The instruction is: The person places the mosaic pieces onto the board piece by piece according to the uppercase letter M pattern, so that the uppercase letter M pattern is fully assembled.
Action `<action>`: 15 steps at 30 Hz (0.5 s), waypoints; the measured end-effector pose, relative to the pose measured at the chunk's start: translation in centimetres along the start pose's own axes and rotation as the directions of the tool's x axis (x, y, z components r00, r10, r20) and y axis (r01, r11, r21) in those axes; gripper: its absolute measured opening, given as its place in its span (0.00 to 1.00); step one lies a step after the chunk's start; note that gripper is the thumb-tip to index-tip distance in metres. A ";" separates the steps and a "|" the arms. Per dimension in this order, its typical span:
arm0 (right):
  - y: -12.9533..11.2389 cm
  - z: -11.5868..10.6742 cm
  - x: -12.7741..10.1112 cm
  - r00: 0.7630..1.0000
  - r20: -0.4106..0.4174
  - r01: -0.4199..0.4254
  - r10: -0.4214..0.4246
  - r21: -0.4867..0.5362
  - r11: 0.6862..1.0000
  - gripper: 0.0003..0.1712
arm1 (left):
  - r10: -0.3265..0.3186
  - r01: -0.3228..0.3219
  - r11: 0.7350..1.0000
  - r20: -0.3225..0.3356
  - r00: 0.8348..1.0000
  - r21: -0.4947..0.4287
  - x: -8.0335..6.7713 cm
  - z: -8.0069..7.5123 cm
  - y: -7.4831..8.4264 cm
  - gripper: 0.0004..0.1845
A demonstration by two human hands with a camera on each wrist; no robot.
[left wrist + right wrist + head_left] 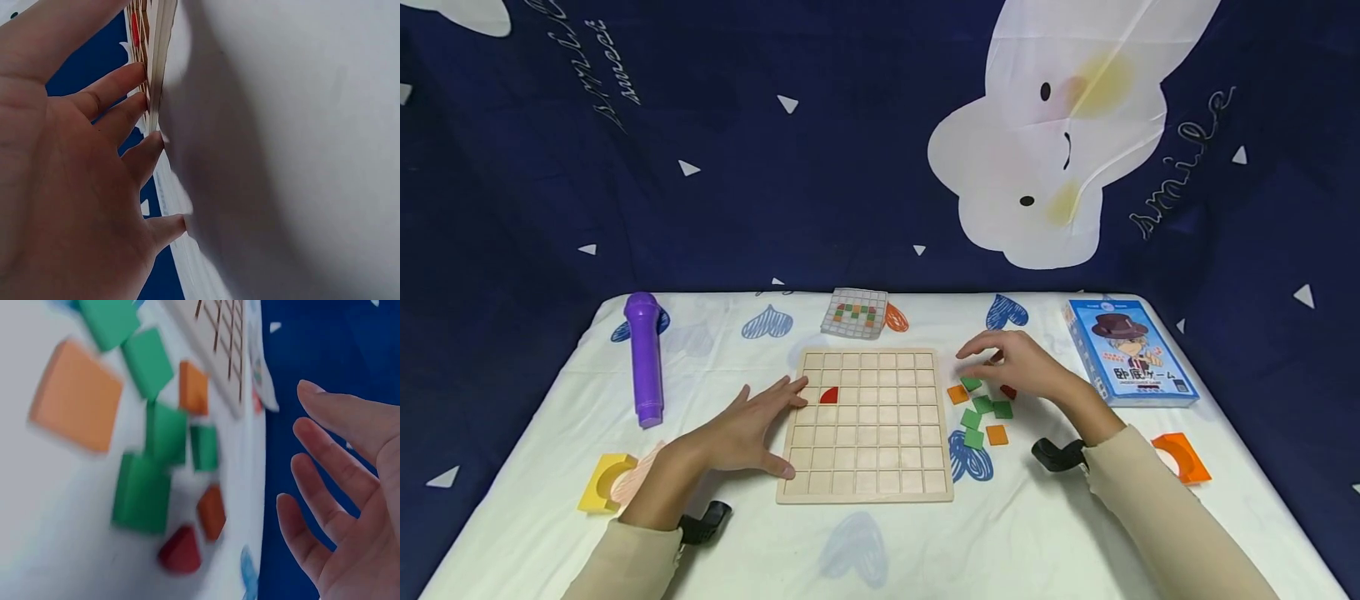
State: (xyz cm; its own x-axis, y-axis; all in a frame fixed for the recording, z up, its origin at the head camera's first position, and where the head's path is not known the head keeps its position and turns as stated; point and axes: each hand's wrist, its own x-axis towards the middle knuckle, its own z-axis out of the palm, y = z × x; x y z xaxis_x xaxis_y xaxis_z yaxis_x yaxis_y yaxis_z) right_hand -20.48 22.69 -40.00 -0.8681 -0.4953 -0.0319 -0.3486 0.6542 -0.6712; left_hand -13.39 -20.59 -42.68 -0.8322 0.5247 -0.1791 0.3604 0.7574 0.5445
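Note:
A wooden grid board (868,467) lies mid-table with one red quarter-circle piece (829,395) in a cell near its upper left. My left hand (778,417) lies flat with straight fingers on the board's left edge; in the left wrist view its fingertips (134,75) touch the board edge (159,56). My right hand (981,357) hovers open, holding nothing, over loose tiles to the right of the board: green tiles (982,405), orange tiles (997,434) and a red piece (1008,391). The right wrist view shows the spread fingers (319,481) above green tiles (140,494) and a red piece (181,550).
A pattern card (854,313) lies behind the board. A purple microphone-shaped toy (643,358) lies at the left, a blue game box (1127,350) at the right. A yellow arch block (602,483) sits front left, an orange one (1183,457) front right. A dark blue cloth hangs behind.

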 end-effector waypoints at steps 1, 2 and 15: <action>0.4 -0.1 -0.2 1.000 -0.003 -0.012 0.012 0.002 1.000 0.15 | -0.002 0.002 1.000 0.001 1.000 0.000 0.0 0.0 0.0 0.68; 0.7 -0.2 -0.4 1.000 -0.004 -0.022 0.022 0.007 1.000 0.15 | -0.001 0.001 1.000 0.001 1.000 -0.002 0.0 0.0 0.0 0.68; 2.7 0.8 -1.0 0.999 0.014 -0.039 0.039 0.011 0.999 0.15 | 0.019 -0.018 0.999 0.012 1.000 -0.034 0.0 0.0 -0.2 0.69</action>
State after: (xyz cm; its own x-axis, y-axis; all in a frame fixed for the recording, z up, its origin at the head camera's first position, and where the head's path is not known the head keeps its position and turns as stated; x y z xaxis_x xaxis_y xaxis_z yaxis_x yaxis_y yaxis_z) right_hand -20.26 24.55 -42.39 -0.8761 -0.4772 -0.0684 -0.3103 0.6668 -0.6775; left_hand -13.41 -20.75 -42.82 -0.8202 0.5434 -0.1789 0.3609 0.7340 0.5753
